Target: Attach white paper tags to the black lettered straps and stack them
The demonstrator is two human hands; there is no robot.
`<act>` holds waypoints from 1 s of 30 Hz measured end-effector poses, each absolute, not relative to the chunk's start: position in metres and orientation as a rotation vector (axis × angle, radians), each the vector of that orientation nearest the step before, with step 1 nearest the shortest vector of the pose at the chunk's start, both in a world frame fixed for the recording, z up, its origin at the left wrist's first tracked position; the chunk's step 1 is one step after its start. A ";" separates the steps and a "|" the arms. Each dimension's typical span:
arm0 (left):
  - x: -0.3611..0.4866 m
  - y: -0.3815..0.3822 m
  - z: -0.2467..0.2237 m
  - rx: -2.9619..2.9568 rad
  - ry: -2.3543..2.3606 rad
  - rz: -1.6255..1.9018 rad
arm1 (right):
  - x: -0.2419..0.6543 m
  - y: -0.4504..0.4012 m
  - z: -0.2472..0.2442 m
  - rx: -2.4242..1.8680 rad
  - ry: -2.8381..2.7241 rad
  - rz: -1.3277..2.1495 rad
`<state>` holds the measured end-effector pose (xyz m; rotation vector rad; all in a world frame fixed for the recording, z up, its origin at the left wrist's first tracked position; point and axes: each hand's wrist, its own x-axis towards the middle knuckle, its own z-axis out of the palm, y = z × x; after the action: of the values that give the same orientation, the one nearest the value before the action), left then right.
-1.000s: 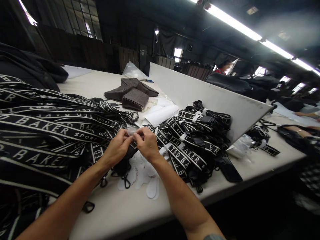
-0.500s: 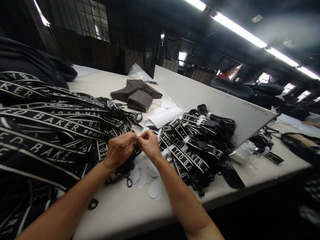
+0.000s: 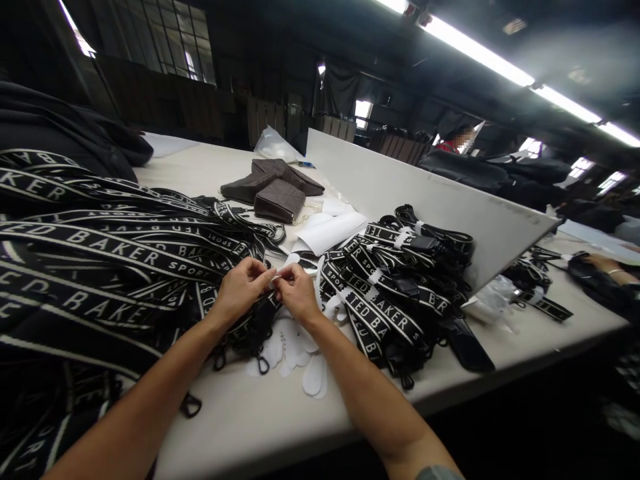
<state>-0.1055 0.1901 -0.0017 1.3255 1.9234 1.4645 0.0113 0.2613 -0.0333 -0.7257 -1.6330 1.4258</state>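
My left hand [image 3: 243, 285] and my right hand [image 3: 297, 293] meet fingertip to fingertip, both closed in a pinch. Between them they hold a narrow white strip [image 3: 277, 277], which looks like the white bands on the bundled straps. Beneath my fingers lies a dark folded strap [image 3: 260, 321] with a black metal hook [image 3: 263, 364] hanging from it. Loose white rounded pieces [image 3: 313, 375] are spread under my wrists. To the right, bundled black-and-white lettered straps [image 3: 380, 312] are piled, each wrapped with a white band.
A big heap of loose lettered straps [image 3: 100, 250] covers the left side. Farther back lie brown quilted bags [image 3: 280, 200] and white paper sheets [image 3: 333, 232]. A white board [image 3: 420, 177] leans behind the bundles, and a black phone-like object [image 3: 470, 347] lies near the table edge. A co-worker's arm [image 3: 607, 263] shows at far right.
My left fingers have opened out slightly from a tighter curl, and the white strip shows more plainly between both hands. The view has shifted a little. The co-worker's arm has moved.
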 end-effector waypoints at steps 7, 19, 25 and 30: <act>-0.114 0.189 0.006 1.204 1.661 1.393 | 0.015 0.259 -0.034 -0.710 -1.727 1.357; -0.110 0.192 -0.002 1.283 2.060 1.403 | 0.012 0.253 -0.027 -0.857 -1.697 1.235; -0.092 0.182 0.008 1.332 2.181 1.455 | 0.016 0.245 -0.018 -0.792 -1.714 1.371; -0.084 0.181 0.008 1.195 1.814 1.661 | 0.020 0.241 -0.008 -0.709 -1.724 1.116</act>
<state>-0.0838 0.1814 0.0084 1.1948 1.8138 1.6614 0.0196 0.2405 -0.0079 -0.7090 -1.7240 1.1156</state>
